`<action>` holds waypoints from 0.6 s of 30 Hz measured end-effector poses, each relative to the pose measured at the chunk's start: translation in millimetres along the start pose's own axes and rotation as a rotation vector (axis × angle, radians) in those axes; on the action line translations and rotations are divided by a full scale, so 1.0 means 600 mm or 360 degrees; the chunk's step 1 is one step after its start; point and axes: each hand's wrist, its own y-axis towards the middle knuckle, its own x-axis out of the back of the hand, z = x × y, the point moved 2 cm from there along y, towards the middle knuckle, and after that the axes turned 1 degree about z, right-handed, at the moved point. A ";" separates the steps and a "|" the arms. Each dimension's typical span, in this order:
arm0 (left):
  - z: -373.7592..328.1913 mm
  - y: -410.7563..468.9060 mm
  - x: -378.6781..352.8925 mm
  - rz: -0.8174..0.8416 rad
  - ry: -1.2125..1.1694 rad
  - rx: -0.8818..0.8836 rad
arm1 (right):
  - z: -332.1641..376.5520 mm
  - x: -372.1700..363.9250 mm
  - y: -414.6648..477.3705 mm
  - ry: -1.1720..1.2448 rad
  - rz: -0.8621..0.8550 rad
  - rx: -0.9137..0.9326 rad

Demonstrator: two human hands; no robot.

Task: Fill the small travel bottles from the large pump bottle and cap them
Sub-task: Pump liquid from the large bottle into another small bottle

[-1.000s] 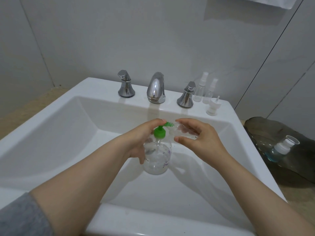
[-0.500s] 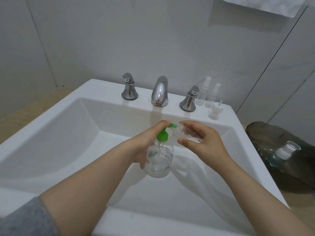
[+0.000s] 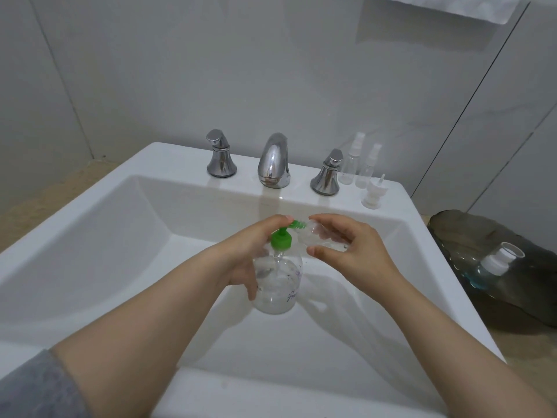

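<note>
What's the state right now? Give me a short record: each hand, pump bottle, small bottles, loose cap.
left hand: grips pump bottle, one finger on the green pump
right hand: holds small bottle, tilted, its open mouth at the nozzle
pump bottle: upright over the sink basin; fill level unclear
spray bottles: two, capped, upright on the ledge right of the taps
loose cap: on the ledge, in front of the spray bottles
</note>
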 end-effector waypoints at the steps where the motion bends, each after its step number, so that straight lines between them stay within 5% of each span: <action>1: 0.000 0.000 0.001 0.0005 0.0005 -0.0003 | 0.000 0.000 -0.001 0.0000 0.0004 0.0001; 18: 0.005 -0.001 -0.001 -0.0033 0.0100 0.0100 | 0.008 0.005 -0.001 0.0094 -0.0015 0.0041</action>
